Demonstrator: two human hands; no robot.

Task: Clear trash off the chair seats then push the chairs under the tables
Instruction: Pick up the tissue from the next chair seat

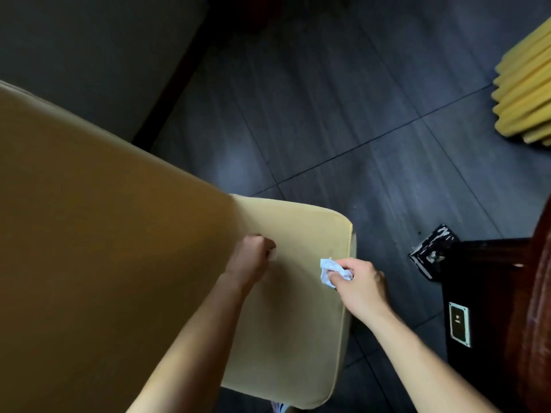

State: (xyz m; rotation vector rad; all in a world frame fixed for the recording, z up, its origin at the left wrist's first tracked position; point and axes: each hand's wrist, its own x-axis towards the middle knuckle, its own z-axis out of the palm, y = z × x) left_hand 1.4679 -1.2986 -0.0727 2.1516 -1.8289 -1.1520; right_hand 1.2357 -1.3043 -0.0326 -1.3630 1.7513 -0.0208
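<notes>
Two scraps are being gathered: a crumpled tissue (pixel 333 272), light and soft, is being pinched in the right hand (pixel 362 286); the left hand (pixel 250 257) is closing on a smaller wad (pixel 272 255) against the seat (pixel 298 338).

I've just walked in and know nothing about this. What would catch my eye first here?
Probably the big yellow chair filling the left side, its pale seat in the lower middle. Over that seat two bare hands are at work: the right hand grips a crumpled white tissue, while the left hand closes on a smaller white scrap. A pleated yellow cover stands out against the dark floor at upper right.
</notes>
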